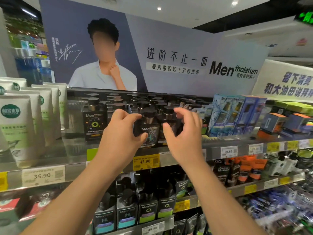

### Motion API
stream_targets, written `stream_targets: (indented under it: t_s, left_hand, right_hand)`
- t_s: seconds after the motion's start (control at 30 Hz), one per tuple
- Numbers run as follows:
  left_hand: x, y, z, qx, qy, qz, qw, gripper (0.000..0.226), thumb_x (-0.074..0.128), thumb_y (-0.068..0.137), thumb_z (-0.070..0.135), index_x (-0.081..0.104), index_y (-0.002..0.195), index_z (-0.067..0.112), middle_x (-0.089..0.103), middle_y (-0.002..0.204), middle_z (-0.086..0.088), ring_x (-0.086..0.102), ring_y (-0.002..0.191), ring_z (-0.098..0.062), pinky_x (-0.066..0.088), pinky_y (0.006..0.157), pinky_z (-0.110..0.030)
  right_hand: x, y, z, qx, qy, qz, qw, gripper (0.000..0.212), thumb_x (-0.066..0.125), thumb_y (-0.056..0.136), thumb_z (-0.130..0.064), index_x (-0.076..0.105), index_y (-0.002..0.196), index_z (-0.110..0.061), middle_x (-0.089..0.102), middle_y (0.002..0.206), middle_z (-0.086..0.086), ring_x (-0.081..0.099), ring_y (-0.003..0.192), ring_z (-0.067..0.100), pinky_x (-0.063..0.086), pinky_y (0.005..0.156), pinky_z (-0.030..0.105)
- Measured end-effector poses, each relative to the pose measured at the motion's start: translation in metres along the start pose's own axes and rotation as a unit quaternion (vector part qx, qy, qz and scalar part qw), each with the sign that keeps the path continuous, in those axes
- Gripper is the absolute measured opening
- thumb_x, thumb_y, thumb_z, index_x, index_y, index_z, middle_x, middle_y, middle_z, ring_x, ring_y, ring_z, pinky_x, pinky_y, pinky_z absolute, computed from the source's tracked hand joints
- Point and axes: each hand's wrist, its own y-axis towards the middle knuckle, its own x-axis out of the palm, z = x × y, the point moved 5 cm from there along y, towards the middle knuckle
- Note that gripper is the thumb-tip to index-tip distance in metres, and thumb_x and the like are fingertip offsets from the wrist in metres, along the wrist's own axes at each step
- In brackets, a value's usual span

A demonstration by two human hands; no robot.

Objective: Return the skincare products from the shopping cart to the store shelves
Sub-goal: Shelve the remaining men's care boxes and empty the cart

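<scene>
Store aisle, top shelf [183,155] under a Mentholatum banner [186,65], already packed with dark pump bottles. Left hand [122,133] pinches one dark bottle [149,131] between thumb and fingers, holding it at the shelf's front edge, just above the 45.90 price tag [146,161]. Right hand [184,133] is just right of the bottle, fingers loosely curled and spread, gripping nothing; contact unclear through blur. Looks like this bottle is nearly placed, not released. Cart not visible, so remaining count unknown.
</scene>
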Motion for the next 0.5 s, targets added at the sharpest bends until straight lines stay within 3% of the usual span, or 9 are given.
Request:
stream_targets:
  t_s: [0.1, 0.23, 0.37, 0.5]
  left_hand:
    - [0.003, -0.001, 0.003, 0.002, 0.008, 0.001, 1.0, 0.067, 0.083, 0.082, 0.043, 0.057, 0.142, 0.027, 0.036, 0.113, 0.012, 0.044, 0.093, -0.006, 0.04, 0.085, -0.021]
    - [0.007, 0.0, 0.004, -0.015, 0.036, -0.015, 0.999, 0.077, 0.084, 0.08, 0.046, 0.051, 0.147, 0.029, 0.031, 0.115, 0.013, 0.047, 0.093, -0.01, 0.042, 0.081, -0.024]
    - [0.009, -0.001, 0.006, -0.032, 0.05, -0.031, 0.998, 0.079, 0.084, 0.081, 0.042, 0.047, 0.149, 0.028, 0.032, 0.117, 0.01, 0.05, 0.089, -0.014, 0.051, 0.082, -0.031]
    - [0.009, 0.001, 0.007, -0.046, 0.072, -0.039, 0.996, 0.075, 0.081, 0.084, 0.044, 0.045, 0.148, 0.031, 0.031, 0.117, 0.011, 0.049, 0.088, -0.015, 0.052, 0.077, -0.034]
  right_hand:
    - [0.007, -0.015, 0.017, 0.083, 0.028, -0.038, 0.995, 0.062, 0.071, 0.094, -0.033, 0.042, 0.149, -0.028, 0.039, 0.14, -0.009, 0.041, 0.132, 0.01, 0.038, 0.112, 0.031]
    - [0.014, -0.013, 0.021, 0.095, 0.032, -0.118, 0.988, 0.076, 0.071, 0.095, -0.039, 0.028, 0.158, -0.032, 0.031, 0.154, -0.008, 0.039, 0.133, 0.003, 0.035, 0.103, 0.023]
    - [0.016, -0.007, 0.024, 0.107, 0.019, -0.164, 0.98, 0.078, 0.071, 0.096, -0.037, 0.026, 0.159, -0.032, 0.033, 0.158, -0.005, 0.036, 0.125, -0.001, 0.031, 0.102, 0.022]
    - [0.019, 0.0, 0.03, 0.128, 0.016, -0.176, 0.976, 0.07, 0.067, 0.099, -0.024, 0.029, 0.157, -0.033, 0.043, 0.156, -0.001, 0.048, 0.13, 0.014, 0.037, 0.105, 0.028]
